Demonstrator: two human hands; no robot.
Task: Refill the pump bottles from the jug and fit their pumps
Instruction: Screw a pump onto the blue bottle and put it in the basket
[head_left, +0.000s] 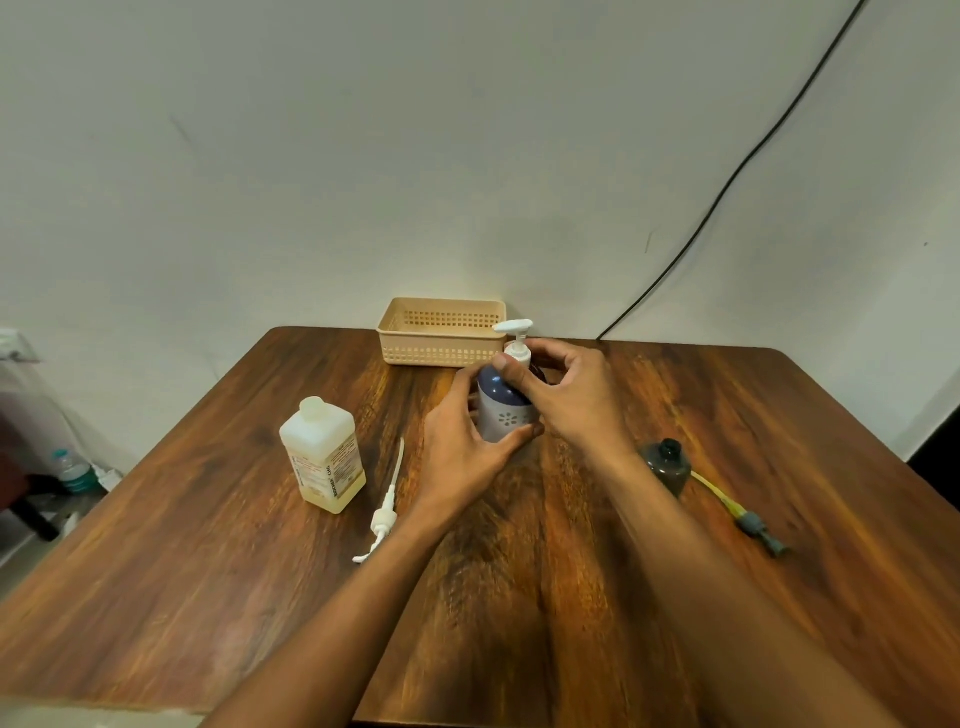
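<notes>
A blue and white pump bottle (501, 410) stands upright at the middle of the wooden table (208, 545). My left hand (462, 441) wraps around its body. My right hand (566, 395) grips the collar of the white pump (514, 330) that sits in the bottle's neck. A square white jug (322, 457) of yellowish liquid stands open to the left. A loose white pump (384, 514) lies flat between the jug and my left arm. A dark bottle (667, 462) without a pump stands to the right, with a grey pump with a yellow tube (737, 512) lying beside it.
A beige perforated basket (441, 332) sits at the table's far edge against the wall. A black cable (727, 182) runs down the wall at the right. A water bottle (75, 470) and clutter are on the floor to the left of the table.
</notes>
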